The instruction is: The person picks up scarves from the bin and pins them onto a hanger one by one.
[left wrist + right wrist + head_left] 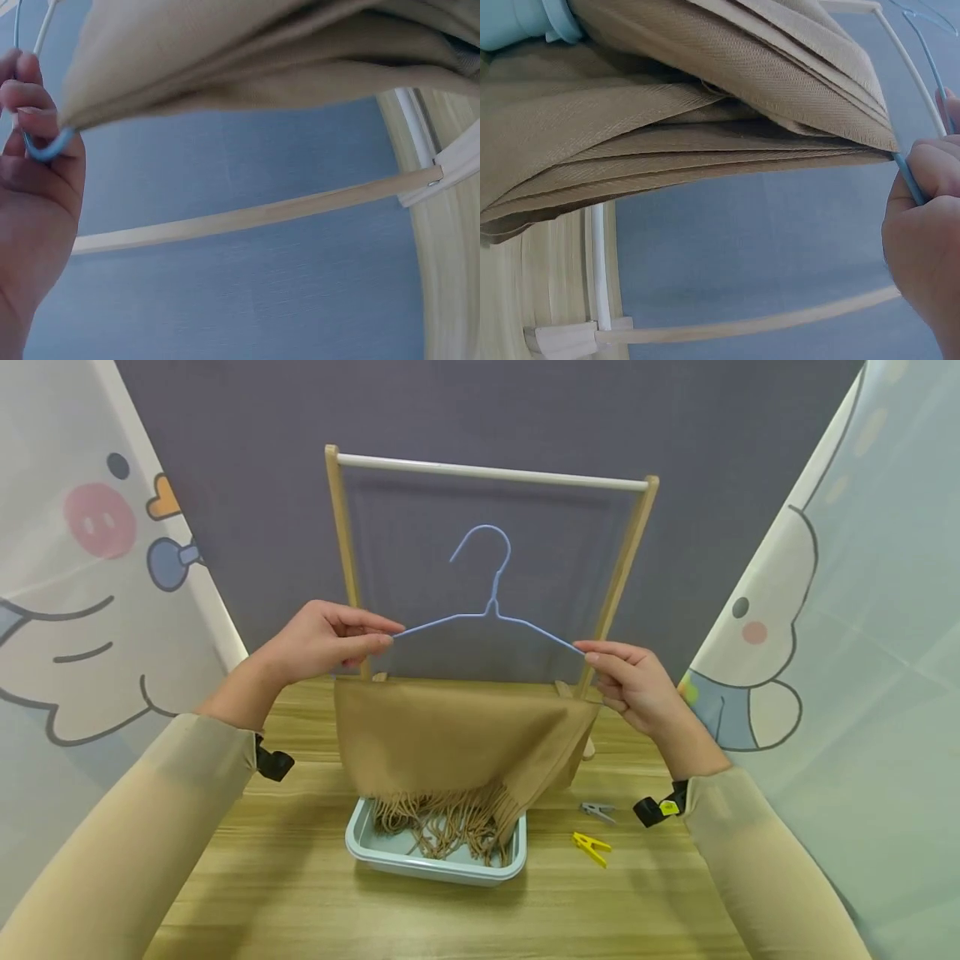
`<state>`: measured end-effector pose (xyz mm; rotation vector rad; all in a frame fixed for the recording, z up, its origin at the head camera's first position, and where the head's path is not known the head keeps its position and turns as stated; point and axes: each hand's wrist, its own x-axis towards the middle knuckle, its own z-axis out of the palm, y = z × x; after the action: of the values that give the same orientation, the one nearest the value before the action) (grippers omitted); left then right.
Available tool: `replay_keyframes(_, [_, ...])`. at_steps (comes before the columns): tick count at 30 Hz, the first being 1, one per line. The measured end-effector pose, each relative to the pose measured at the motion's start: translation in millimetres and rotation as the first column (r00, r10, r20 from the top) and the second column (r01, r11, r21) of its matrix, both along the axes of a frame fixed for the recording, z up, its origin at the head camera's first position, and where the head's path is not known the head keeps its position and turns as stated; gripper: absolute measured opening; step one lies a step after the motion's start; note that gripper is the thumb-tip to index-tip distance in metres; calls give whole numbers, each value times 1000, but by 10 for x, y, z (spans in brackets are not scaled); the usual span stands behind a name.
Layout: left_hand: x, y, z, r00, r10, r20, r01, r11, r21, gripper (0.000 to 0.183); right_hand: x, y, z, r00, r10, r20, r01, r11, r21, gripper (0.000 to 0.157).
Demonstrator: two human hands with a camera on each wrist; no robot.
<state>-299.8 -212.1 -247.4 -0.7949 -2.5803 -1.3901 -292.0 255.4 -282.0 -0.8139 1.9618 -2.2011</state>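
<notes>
A thin blue clothes hanger point(487, 610) is held up, its hook pointing upward. My left hand point(326, 639) pinches its left end and my right hand point(630, 681) pinches its right end. Over the hanger's lower bar drapes a folded tan scarf point(457, 735), its fringe hanging down into a pale blue basin point(435, 870). In the left wrist view, the hanger's bent corner point(51, 150) passes through the fingers, close by the cloth's edge. The right wrist view shows layered folds of the scarf point(780, 90) narrowing towards the bar beside my right hand point(930, 202).
Behind the hanger stands a wooden rack point(341, 527) with a white top rail point(487, 471). On the table point(300, 893), right of the basin, lie a grey clothes peg point(597, 811) and a yellow clothes peg point(592, 847). Printed curtains point(90, 635) hang at both sides.
</notes>
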Motion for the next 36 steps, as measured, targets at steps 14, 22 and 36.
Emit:
replay_keyframes(14, [22, -19, -130, 994, -103, 48, 92, 977, 193, 27, -119, 50, -39, 996, 71, -47, -70, 997, 12, 41])
replay_keyframes(22, [70, 161, -164, 998, 6, 55, -20, 970, 242, 24, -136, 28, -40, 998, -14, -63, 16, 1000, 17, 35])
replay_keyframes(36, [118, 299, -158, 990, 107, 91, -137, 888, 440, 19, -102, 36, 19, 978, -198, -63, 205, 969, 136, 24])
